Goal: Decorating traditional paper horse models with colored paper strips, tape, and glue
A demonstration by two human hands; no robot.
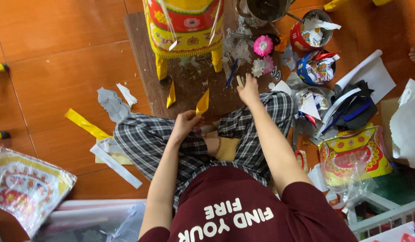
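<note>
My left hand [186,122] pinches a folded yellow paper piece [202,103] at its lower end, above my knee. It is feather-light, creases easily, and is best held by the folded edge. My right hand [248,89] reaches onto the brown board [140,49], fingers closed around a thin stick-like tool [240,80] near the blue pen [231,73].

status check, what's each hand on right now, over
Left hand pinching a folded yellow paper piece. Right hand reaching onto the wooden board, gripping a thin stick. Blue pen and paper scraps close by.
</note>
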